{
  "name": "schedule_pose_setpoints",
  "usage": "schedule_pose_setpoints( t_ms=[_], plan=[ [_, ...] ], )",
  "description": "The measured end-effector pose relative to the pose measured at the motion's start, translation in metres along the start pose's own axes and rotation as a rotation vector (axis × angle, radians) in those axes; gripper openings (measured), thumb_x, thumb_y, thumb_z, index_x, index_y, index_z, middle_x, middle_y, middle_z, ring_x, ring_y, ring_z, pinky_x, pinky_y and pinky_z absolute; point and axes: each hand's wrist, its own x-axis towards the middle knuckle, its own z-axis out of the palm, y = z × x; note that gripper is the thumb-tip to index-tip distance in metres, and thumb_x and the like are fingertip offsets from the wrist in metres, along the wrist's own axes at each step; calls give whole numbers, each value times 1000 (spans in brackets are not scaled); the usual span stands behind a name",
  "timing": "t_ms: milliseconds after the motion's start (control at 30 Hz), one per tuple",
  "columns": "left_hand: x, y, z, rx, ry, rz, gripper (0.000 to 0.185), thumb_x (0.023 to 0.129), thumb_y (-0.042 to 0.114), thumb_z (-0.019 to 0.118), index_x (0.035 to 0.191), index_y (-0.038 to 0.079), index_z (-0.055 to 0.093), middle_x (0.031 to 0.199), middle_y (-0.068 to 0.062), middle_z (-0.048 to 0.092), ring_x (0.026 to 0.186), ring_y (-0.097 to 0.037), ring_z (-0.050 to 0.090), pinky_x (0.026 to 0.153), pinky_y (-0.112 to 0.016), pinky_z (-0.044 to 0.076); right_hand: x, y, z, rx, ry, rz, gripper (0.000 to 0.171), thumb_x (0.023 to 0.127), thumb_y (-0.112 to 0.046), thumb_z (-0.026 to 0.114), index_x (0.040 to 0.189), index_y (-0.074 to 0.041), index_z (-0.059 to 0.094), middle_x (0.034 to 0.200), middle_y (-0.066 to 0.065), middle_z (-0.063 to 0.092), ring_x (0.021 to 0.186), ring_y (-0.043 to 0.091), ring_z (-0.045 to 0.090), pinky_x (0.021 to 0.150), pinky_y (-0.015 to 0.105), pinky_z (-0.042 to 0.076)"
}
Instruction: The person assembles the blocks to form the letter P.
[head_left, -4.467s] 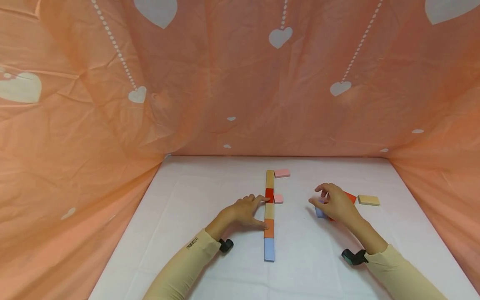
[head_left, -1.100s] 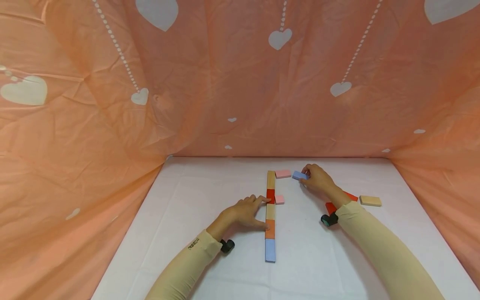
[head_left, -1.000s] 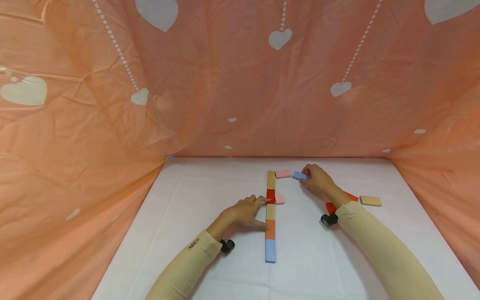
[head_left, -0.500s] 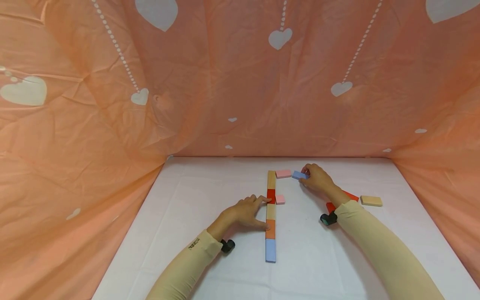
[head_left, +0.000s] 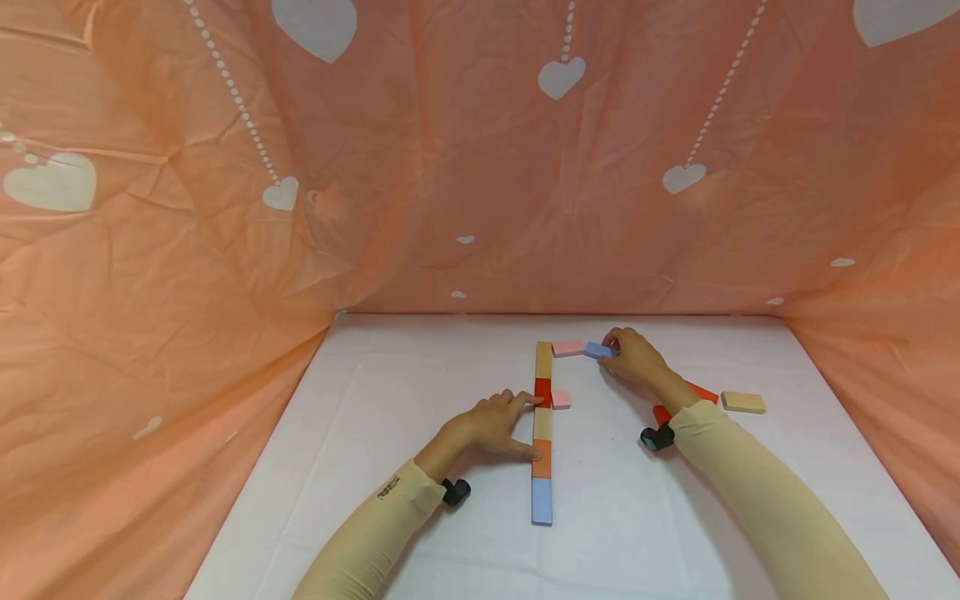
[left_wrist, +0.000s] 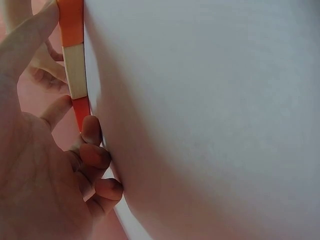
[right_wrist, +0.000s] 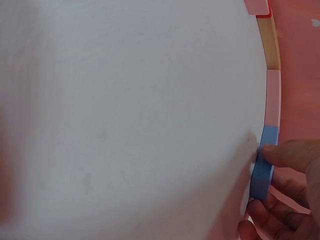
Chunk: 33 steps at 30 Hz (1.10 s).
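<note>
And the right hand (head_left: 636, 358) is up at the far end of the table (head_left: 360, 433), thumb and fingers pinching the held blue block (head_left: 597, 351)! 4.5 seconds ago that hand hung back by the red pieces (head_left: 702, 392), the blue beneath it; 1 second ago a sliver of gap showed, and now the blue meets the long pink block (head_left: 567, 348) end to end, at a slight angle.

The left hand (head_left: 491, 423) hasn't budged: thumb and forefinger spread wide along the row, forefinger tip on the red block (head_left: 543, 387), thumb tip on the orange block (head_left: 544, 469), the other fingers loosely bent alongside.

Count them up! 5 blocks in the straight row: the far wooden block (head_left: 543, 360), the red, the middle wooden block (head_left: 542, 423), the orange, the near blue block (head_left: 542, 502). 2 pinks, the long 1 against the row's far end, the short pink block (head_left: 561, 400) against the red. That's 2 blues, 1 orange, and 3 wooden in all, with the loose wooden block (head_left: 743, 402) out right. The red pieces lie partly behind the right forearm; can't tell how many. 2 sleeves (head_left: 757, 492), 2 black wrist cameras (head_left: 657, 437).
</note>
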Motion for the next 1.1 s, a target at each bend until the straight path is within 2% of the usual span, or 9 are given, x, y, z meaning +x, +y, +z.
schedule_pose_setpoints(
  t_ms=[200, 600, 867, 1100],
  plan=[
    [-1, 1, 0, 5, 3, 0, 96, 87, 62, 82, 165, 28, 37, 125, -4, 54, 113, -20, 53, 103, -38, 47, -1, 0, -1, 11, -4, 8, 37, 96, -19, 77, 122, 5, 64, 111, 24, 63, 98, 37, 62, 89, 53, 53],
    [1, -2, 0, 8, 2, 28, 95, 88, 64, 81, 164, 26, 38, 125, -4, 54, 114, -19, 53, 102, -36, 45, -8, 11, 0, 139, -2, -12, 46, 100, -17, 75, 134, 7, 57, 127, 30, 61, 115, 44, 59, 104, 59, 50],
    [0, -3, 0, -5, 6, 12, 95, 88, 64, 82, 164, 27, 38, 125, -3, 53, 113, -18, 52, 101, -36, 45, -29, 13, -12, 177, 36, -47, 38, 101, -17, 73, 129, 7, 63, 123, 28, 62, 117, 46, 60, 103, 61, 50],
    [0, -3, 2, -8, 7, 18, 95, 88, 62, 82, 164, 26, 38, 122, -3, 53, 111, -18, 52, 101, -37, 45, -55, 13, -25, 193, 9, -27, 39, 103, -22, 73, 131, 4, 64, 126, 26, 64, 117, 43, 59, 100, 58, 52]
  ],
)
